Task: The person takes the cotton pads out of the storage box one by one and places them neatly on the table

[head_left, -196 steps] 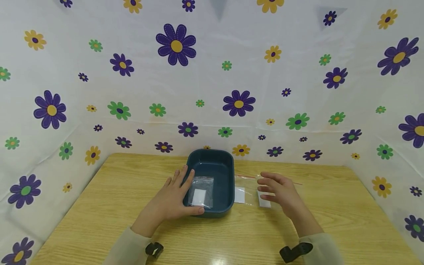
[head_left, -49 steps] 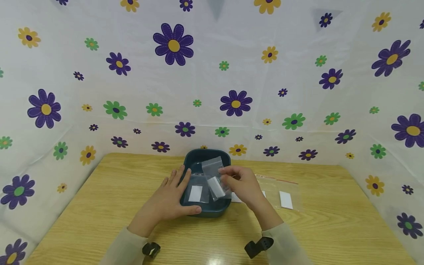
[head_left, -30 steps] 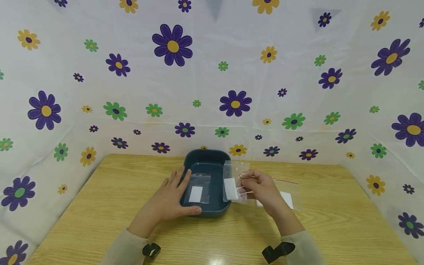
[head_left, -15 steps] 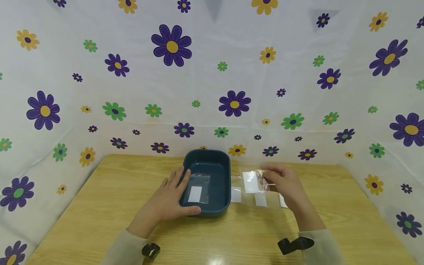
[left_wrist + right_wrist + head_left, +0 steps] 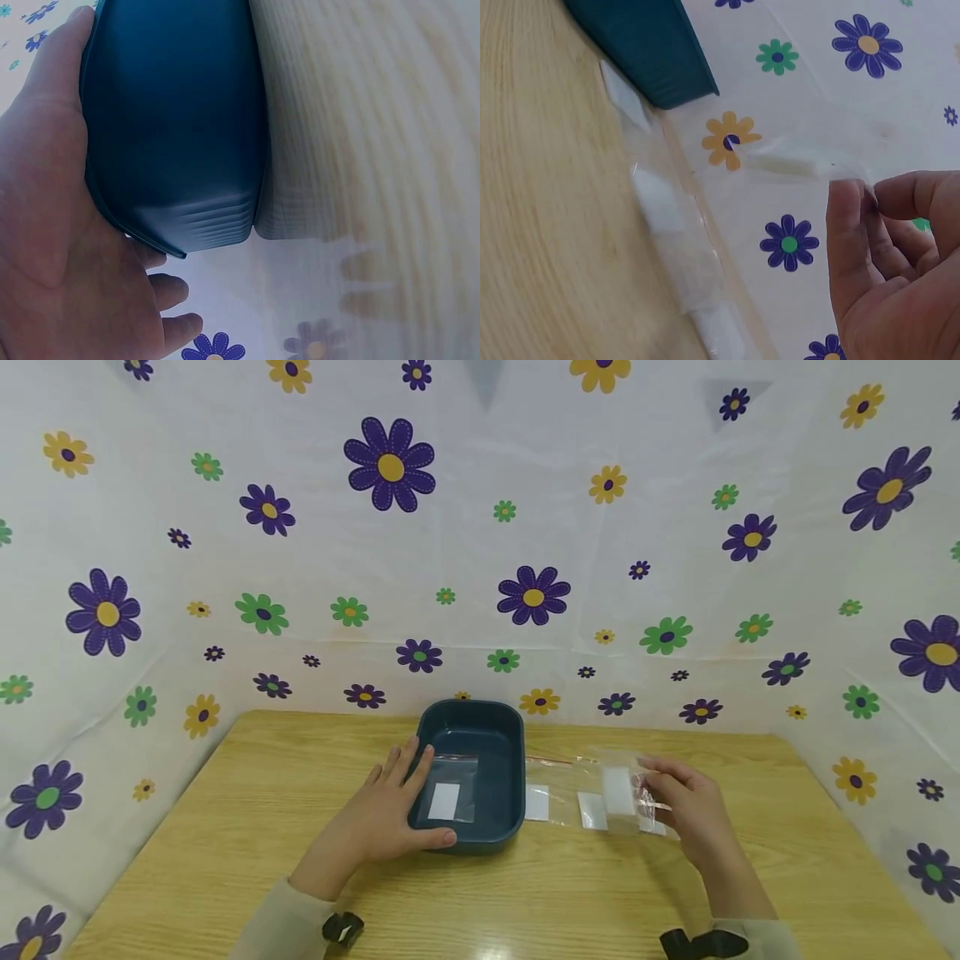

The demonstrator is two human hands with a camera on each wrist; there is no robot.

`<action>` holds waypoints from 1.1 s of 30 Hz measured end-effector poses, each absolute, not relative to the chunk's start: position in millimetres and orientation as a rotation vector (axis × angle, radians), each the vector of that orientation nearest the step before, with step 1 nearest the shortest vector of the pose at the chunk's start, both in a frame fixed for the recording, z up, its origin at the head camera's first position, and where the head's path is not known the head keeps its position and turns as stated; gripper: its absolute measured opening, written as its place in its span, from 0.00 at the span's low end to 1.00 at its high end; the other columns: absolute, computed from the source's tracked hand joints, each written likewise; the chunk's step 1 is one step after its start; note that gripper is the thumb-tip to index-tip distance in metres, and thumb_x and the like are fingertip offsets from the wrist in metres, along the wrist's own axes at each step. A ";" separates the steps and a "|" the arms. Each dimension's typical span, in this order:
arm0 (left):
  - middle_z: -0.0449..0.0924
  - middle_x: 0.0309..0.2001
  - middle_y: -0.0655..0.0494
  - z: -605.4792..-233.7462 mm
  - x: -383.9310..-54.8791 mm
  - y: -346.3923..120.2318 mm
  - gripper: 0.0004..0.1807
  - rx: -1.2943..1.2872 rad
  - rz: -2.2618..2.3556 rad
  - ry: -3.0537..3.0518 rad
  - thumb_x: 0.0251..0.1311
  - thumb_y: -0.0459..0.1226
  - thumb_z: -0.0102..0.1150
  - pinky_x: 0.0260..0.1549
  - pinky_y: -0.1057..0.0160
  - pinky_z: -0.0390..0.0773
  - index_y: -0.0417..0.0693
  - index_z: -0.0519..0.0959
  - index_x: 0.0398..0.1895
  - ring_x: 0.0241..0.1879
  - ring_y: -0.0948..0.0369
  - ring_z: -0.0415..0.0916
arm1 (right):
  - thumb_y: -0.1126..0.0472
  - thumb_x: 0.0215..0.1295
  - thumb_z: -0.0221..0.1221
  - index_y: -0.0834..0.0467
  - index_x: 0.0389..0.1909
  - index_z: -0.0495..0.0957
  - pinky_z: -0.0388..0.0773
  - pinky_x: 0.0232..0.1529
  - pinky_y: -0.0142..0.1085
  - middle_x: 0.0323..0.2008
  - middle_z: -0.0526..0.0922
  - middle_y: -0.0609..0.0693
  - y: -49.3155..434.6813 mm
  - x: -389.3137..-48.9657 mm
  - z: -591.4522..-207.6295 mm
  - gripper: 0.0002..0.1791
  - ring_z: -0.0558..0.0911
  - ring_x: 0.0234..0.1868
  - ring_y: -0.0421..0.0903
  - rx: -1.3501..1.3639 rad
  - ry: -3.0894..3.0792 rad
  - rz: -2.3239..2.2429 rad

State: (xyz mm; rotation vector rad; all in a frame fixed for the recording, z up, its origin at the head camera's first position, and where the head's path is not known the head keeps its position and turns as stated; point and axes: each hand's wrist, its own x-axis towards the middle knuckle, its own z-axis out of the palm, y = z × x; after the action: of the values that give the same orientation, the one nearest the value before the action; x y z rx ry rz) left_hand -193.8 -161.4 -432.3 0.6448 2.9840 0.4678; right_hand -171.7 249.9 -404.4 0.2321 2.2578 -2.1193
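Note:
My left hand (image 5: 375, 818) lies with spread, straight fingers on the left rim of the dark blue plastic bin (image 5: 519, 768). Its palm and fingers (image 5: 180, 330) run along the bin's side in the left wrist view. Inside the bin is a clear zip bag (image 5: 444, 802) with a white rectangle in it. My right hand (image 5: 693, 810) pinches the edge of another such zip bag (image 5: 617, 789) between thumb and fingers. That bag, clear in the right wrist view (image 5: 787, 166), is held up above the bags lying on the table.
Three zip bags with white rectangles lie in a row right of the bin: one beside it (image 5: 537, 802), a middle one (image 5: 592, 811), and a right one (image 5: 652, 827) partly hidden. Flowered cloth (image 5: 450, 543) hangs behind the wooden table (image 5: 480, 893).
Earlier my right hand hovered unladen over the table bags. It later held a zip bag over the bin, then carried it rightward, above the row. The left hand has stayed at the bin.

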 end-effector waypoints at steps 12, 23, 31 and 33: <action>0.33 0.81 0.46 -433.1 -195.3 -160.4 0.69 0.659 0.483 3.010 0.43 0.81 0.50 0.72 0.36 0.48 0.51 0.44 0.81 0.78 0.39 0.38 | 0.50 0.77 0.51 0.66 0.54 0.78 0.84 0.36 0.34 0.33 0.83 0.49 258.5 -172.6 -407.4 0.22 0.82 0.33 0.42 0.252 2.556 -1.899; 0.34 0.81 0.45 -434.4 -194.9 -159.0 0.68 0.650 0.485 2.999 0.44 0.79 0.52 0.72 0.35 0.48 0.50 0.44 0.81 0.78 0.39 0.38 | 0.52 0.72 0.51 0.61 0.33 0.80 0.76 0.26 0.36 0.26 0.81 0.48 282.1 -161.0 -386.6 0.17 0.77 0.26 0.41 0.298 2.817 -1.387; 0.33 0.81 0.45 -436.4 -196.3 -157.7 0.68 0.650 0.466 3.003 0.44 0.80 0.52 0.72 0.35 0.49 0.51 0.44 0.81 0.78 0.39 0.38 | 0.56 0.74 0.50 0.65 0.32 0.77 0.81 0.31 0.40 0.27 0.78 0.50 289.2 -162.2 -385.4 0.17 0.78 0.28 0.44 0.258 2.574 -1.689; 0.34 0.81 0.45 -436.4 -196.2 -157.2 0.68 0.649 0.467 3.004 0.44 0.80 0.52 0.72 0.35 0.49 0.51 0.44 0.81 0.78 0.39 0.38 | 0.56 0.75 0.49 0.65 0.35 0.77 0.82 0.32 0.39 0.28 0.78 0.50 289.9 -163.0 -388.1 0.17 0.78 0.29 0.44 0.279 2.577 -1.686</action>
State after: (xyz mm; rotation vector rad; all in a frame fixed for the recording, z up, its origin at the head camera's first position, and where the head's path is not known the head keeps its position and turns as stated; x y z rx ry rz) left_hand -196.2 -157.2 -436.4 0.6494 3.0039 0.4671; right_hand -163.0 289.9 -388.1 0.2791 2.5770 -1.6857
